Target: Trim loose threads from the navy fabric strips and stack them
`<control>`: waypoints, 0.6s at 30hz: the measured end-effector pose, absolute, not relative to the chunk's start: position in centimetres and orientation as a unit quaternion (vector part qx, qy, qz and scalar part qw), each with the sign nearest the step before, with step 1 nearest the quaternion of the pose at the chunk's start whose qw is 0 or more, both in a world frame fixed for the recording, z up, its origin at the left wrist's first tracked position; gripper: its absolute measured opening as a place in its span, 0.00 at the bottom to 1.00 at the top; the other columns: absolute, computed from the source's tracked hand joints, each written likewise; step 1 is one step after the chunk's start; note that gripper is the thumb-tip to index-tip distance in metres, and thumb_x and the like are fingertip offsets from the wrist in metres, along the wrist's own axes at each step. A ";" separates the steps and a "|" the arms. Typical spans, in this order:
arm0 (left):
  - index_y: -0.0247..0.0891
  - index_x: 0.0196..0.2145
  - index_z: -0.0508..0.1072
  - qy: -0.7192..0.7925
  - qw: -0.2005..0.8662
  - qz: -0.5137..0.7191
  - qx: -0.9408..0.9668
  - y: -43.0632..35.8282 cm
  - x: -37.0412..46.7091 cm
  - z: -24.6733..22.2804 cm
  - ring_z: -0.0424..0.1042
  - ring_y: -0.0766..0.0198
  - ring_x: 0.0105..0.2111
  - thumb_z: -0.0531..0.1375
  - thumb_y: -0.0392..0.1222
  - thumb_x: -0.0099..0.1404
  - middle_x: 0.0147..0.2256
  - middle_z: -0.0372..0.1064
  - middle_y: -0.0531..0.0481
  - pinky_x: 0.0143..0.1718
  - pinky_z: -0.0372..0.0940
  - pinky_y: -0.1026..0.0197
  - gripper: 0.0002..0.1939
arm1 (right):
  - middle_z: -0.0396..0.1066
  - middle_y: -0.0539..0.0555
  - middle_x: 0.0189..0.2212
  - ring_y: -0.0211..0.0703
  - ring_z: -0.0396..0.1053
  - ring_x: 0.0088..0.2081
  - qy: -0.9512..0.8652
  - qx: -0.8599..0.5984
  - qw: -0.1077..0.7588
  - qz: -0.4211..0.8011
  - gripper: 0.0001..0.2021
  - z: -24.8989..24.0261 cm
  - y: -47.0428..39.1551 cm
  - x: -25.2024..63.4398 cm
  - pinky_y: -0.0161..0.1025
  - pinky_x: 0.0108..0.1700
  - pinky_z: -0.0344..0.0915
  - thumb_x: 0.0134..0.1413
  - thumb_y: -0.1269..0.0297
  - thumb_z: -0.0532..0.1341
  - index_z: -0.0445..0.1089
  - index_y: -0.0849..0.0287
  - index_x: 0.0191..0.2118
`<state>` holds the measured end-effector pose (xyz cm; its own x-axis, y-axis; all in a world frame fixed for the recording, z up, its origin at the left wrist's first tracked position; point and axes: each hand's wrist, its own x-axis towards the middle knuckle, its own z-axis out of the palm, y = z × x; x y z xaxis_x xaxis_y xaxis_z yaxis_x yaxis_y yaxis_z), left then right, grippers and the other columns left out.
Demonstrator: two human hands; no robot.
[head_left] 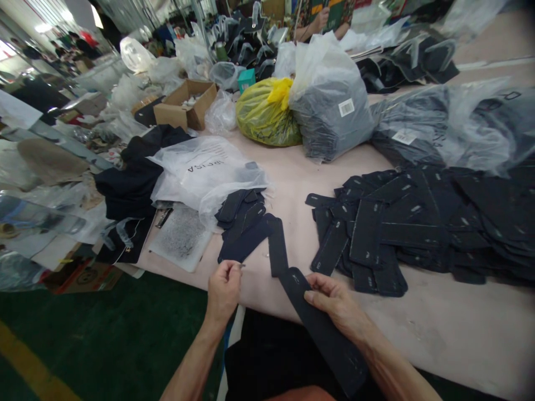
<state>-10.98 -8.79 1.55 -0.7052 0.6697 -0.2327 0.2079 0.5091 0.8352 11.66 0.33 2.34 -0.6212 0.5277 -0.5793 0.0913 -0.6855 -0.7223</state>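
Note:
My right hand (330, 301) grips a long dark fabric strip (321, 328) with rounded ends, thumb on top near its far end. The strip slants down over the table's front edge toward my lap. My left hand (224, 289) is closed in a pinch at the table edge, and a small dark tip pokes out by the fingertips, too small to name. Another dark strip (277, 245) lies flat just beyond the held one. Left of it sits a small pile of dark strips (244, 223), partly under a white plastic bag (204, 167).
A large heap of dark strips (418, 223) covers the table's right side. Behind stand a yellow bag (267, 114), a filled clear bag (330, 106) and a cardboard box (186, 106). A speckled translucent sheet (180, 236) lies at left. Another person's hand (320, 21) shows at the back.

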 end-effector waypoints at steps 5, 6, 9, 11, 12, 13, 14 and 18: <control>0.38 0.37 0.72 0.836 0.282 0.400 0.247 -11.8 -14.2 0.6 0.67 0.65 0.23 0.53 0.38 0.56 0.29 0.73 0.52 0.27 0.60 0.65 0.12 | 0.73 0.53 0.32 0.45 0.70 0.31 -0.489 -0.503 0.245 0.669 0.25 2.2 4.9 15.2 0.42 0.34 0.67 0.43 0.55 0.68 0.70 0.57 0.49; 0.38 0.34 0.73 0.858 0.262 0.356 0.262 -12.5 -14.7 0.6 0.67 0.64 0.24 0.52 0.36 0.55 0.27 0.72 0.52 0.28 0.59 0.64 0.11 | 0.72 0.55 0.34 0.48 0.70 0.33 -0.525 -0.538 0.273 0.600 0.26 2.3 6.3 16.4 0.45 0.36 0.68 0.45 0.54 0.66 0.69 0.57 0.51; 0.40 0.24 0.70 0.915 0.190 0.181 0.306 -14.0 -16.0 0.9 0.68 0.59 0.26 0.49 0.35 0.58 0.23 0.69 0.49 0.29 0.56 0.62 0.11 | 0.71 0.65 0.44 0.60 0.68 0.45 -0.653 -0.635 0.323 0.256 0.25 2.9 10.0 19.1 0.55 0.46 0.64 0.50 0.56 0.62 0.68 0.61 0.53; 0.40 0.23 0.68 0.934 0.160 0.080 0.310 -14.4 -16.3 1.1 0.69 0.56 0.27 0.49 0.37 0.61 0.24 0.71 0.46 0.28 0.53 0.61 0.13 | 0.68 0.68 0.49 0.63 0.64 0.52 -0.696 -0.631 0.335 0.073 0.23 3.5 10.9 19.1 0.57 0.51 0.61 0.53 0.58 0.60 0.68 0.62 0.53; 0.40 0.23 0.68 0.938 0.153 0.047 0.309 -14.4 -16.2 1.2 0.70 0.55 0.27 0.49 0.39 0.63 0.24 0.71 0.45 0.28 0.52 0.60 0.13 | 0.68 0.67 0.48 0.61 0.65 0.51 -0.710 -0.617 0.335 0.049 0.21 3.7 10.7 18.3 0.55 0.51 0.61 0.54 0.57 0.59 0.68 0.62 0.52; 0.40 0.25 0.69 0.938 0.152 0.029 0.310 -14.3 -16.0 1.2 0.71 0.54 0.28 0.49 0.41 0.64 0.25 0.72 0.43 0.28 0.52 0.60 0.14 | 0.70 0.64 0.45 0.57 0.67 0.47 -0.729 -0.598 0.327 0.066 0.19 3.7 10.0 17.0 0.51 0.49 0.63 0.56 0.57 0.58 0.68 0.62 0.50; 0.40 0.27 0.71 0.935 0.154 0.028 0.318 -14.1 -15.6 1.2 0.72 0.53 0.28 0.49 0.43 0.65 0.26 0.73 0.42 0.28 0.53 0.59 0.14 | 0.71 0.60 0.39 0.52 0.70 0.40 -0.745 -0.582 0.305 0.115 0.17 3.5 8.9 15.3 0.48 0.45 0.65 0.57 0.56 0.57 0.68 0.61 0.47; 0.40 0.37 0.75 0.901 0.187 0.161 0.356 -12.5 -13.0 1.0 0.74 0.53 0.31 0.53 0.44 0.65 0.31 0.76 0.44 0.32 0.58 0.59 0.12 | 0.70 0.60 0.37 0.53 0.70 0.38 -0.820 -0.527 0.111 0.192 0.19 1.5 3.7 7.5 0.45 0.41 0.64 0.53 0.50 0.63 0.66 0.60 0.43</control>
